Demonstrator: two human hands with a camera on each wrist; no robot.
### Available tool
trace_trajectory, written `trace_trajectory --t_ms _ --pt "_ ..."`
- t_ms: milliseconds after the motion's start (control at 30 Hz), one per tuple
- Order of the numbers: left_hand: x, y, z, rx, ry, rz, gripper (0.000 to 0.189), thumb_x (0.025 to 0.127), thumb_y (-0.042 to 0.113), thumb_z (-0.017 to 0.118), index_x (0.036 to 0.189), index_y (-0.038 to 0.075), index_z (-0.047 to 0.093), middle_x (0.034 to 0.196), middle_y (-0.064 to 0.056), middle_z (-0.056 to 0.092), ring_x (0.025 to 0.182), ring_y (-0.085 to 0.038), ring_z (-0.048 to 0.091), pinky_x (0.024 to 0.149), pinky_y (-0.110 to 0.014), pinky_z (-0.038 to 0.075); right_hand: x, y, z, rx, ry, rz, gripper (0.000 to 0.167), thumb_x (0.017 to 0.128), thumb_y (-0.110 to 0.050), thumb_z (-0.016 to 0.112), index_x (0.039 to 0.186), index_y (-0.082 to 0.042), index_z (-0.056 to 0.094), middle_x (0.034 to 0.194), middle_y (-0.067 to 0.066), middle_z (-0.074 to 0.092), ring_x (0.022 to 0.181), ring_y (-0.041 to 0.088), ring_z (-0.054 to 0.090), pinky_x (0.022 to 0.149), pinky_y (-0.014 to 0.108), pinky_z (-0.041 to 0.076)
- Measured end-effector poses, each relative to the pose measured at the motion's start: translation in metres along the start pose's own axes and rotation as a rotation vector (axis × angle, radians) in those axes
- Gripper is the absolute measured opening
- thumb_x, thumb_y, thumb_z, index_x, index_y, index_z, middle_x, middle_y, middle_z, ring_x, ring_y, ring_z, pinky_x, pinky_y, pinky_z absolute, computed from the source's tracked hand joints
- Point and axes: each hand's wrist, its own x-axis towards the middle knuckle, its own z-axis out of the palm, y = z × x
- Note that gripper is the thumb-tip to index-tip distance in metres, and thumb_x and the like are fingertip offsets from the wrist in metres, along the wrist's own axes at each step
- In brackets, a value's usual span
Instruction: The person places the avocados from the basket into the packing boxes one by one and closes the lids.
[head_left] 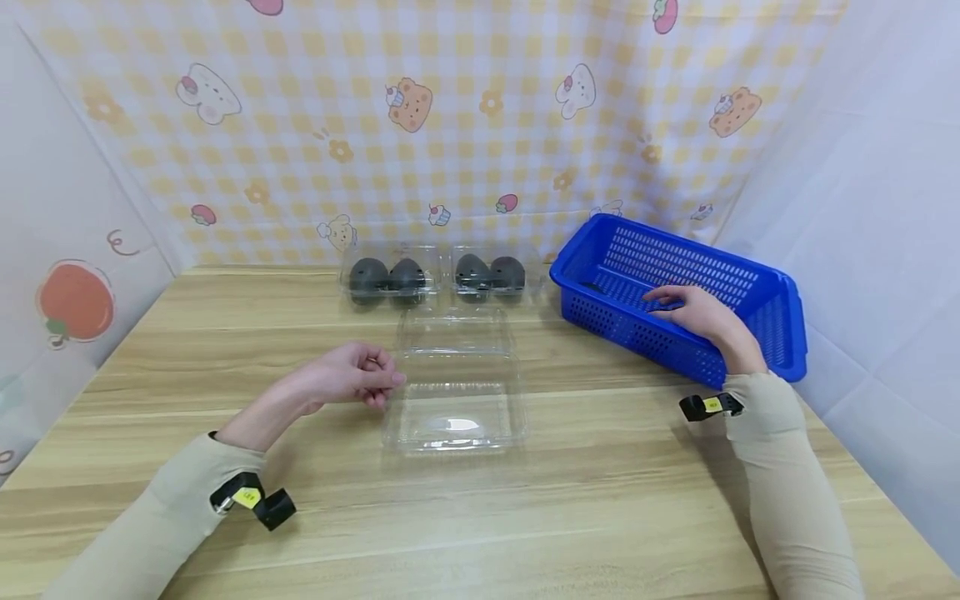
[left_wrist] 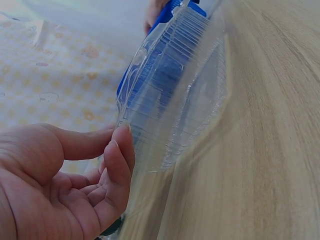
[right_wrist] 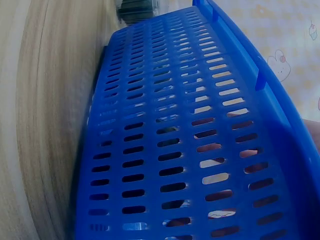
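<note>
My left hand [head_left: 352,375] pinches the left rim of a clear plastic clamshell box [head_left: 457,408] between thumb and fingers. The box lies with its lid [head_left: 453,331] folded back, and only wood grain shows through it. In the left wrist view, thumb and fingertips [left_wrist: 122,137] meet at its thin edge. My right hand [head_left: 697,312] reaches over the near wall into a blue slotted basket [head_left: 675,342], fingers spread apart and pointing left. A dark thing [head_left: 592,286] shows inside the basket's left end. In the right wrist view, the basket wall [right_wrist: 165,115] mostly hides that hand.
At the back of the wooden table [head_left: 465,525], two clear boxes [head_left: 438,283] stand side by side, holding several dark egg-shaped things [head_left: 369,279]. Behind them hangs a yellow checked cloth [head_left: 480,125]. White cloth [head_left: 885,208] borders the right side, beyond the basket.
</note>
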Motion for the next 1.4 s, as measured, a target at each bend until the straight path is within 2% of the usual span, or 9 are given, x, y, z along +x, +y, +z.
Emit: trace_trajectory --t_ms 167,333,433,500,667,967,1100,1233,1400 --pt "0.0 0.0 -0.001 -0.002 -0.002 0.002 0.015 0.1 0.009 0.064 0.096 -0.001 0.054 0.084 -0.012 0.064 0.071 -0.015 0.064 0.065 -0.023 0.055 0.0 -0.001 -0.002 -0.041 -0.102 0.04 0.04 0.104 -0.014 0.05 0.141 0.001 0.053 0.141 0.036 0.047 0.132 0.055 0.039 0.108 0.068 0.031" --pt "0.001 -0.001 -0.001 -0.002 -0.002 -0.001 0.015 0.099 0.01 0.064 0.096 -0.001 0.055 0.083 -0.012 0.064 0.071 -0.015 0.064 0.065 -0.024 0.055 0.001 -0.001 -0.002 -0.049 -0.199 0.085 0.054 0.102 -0.025 0.057 0.147 0.001 0.045 0.15 0.037 0.034 0.137 0.057 0.029 0.11 0.069 0.027" --pt "0.001 -0.001 -0.001 -0.002 -0.002 -0.002 0.015 0.099 0.01 0.065 0.096 -0.001 0.055 0.083 -0.012 0.064 0.071 -0.015 0.065 0.066 -0.024 0.055 0.0 0.0 -0.002 -0.071 -0.206 0.098 0.062 0.099 -0.034 0.063 0.147 0.001 0.045 0.15 0.039 0.033 0.138 0.058 0.028 0.11 0.069 0.027" --pt "0.0 -0.001 0.0 -0.002 -0.003 -0.001 0.016 0.099 0.01 0.065 0.097 -0.002 0.055 0.083 -0.012 0.064 0.07 -0.015 0.065 0.066 -0.024 0.056 -0.001 0.001 -0.003 -0.085 -0.197 0.096 0.058 0.1 -0.031 0.061 0.145 0.003 0.047 0.149 0.04 0.032 0.137 0.059 0.027 0.109 0.069 0.028" --pt "-0.001 -0.001 -0.001 -0.005 -0.003 0.001 0.016 0.1 0.011 0.065 0.097 -0.002 0.055 0.082 -0.011 0.064 0.069 -0.014 0.065 0.066 -0.023 0.055 -0.003 0.0 -0.003 -0.106 -0.115 0.122 0.05 0.102 -0.031 0.055 0.14 0.002 0.053 0.148 0.04 0.033 0.135 0.059 0.03 0.107 0.07 0.029" --pt "0.0 -0.001 -0.001 0.006 -0.007 -0.001 0.018 0.099 0.013 0.065 0.099 -0.003 0.055 0.084 -0.012 0.064 0.071 -0.015 0.065 0.067 -0.025 0.056 -0.005 -0.005 -0.006 -0.086 0.033 0.16 0.069 0.095 -0.053 0.064 0.142 -0.003 0.052 0.141 0.038 0.044 0.123 0.054 0.044 0.096 0.066 0.04" --pt "0.001 -0.001 0.0 0.008 -0.011 0.002 0.018 0.1 0.013 0.065 0.099 -0.002 0.055 0.083 -0.011 0.064 0.071 -0.015 0.065 0.067 -0.025 0.056 -0.007 -0.007 -0.006 -0.025 0.104 0.14 0.074 0.094 -0.056 0.064 0.145 -0.005 0.049 0.141 0.037 0.042 0.119 0.051 0.046 0.09 0.061 0.043" --pt "0.002 -0.002 0.0 0.005 -0.013 0.0 0.018 0.1 0.012 0.065 0.099 -0.002 0.055 0.083 -0.01 0.064 0.071 -0.015 0.065 0.067 -0.025 0.056 -0.009 -0.014 -0.007 0.059 0.201 0.111 0.075 0.093 -0.056 0.065 0.147 -0.008 0.047 0.146 0.033 0.04 0.124 0.049 0.044 0.09 0.059 0.043" --pt "0.0 -0.002 -0.001 0.004 -0.011 0.003 0.017 0.1 0.012 0.064 0.099 -0.002 0.055 0.083 -0.011 0.064 0.071 -0.015 0.065 0.067 -0.025 0.056 -0.015 -0.034 -0.01 0.096 0.326 0.024 0.069 0.092 -0.053 0.068 0.146 -0.014 0.05 0.148 0.026 0.043 0.122 0.045 0.047 0.084 0.054 0.044"
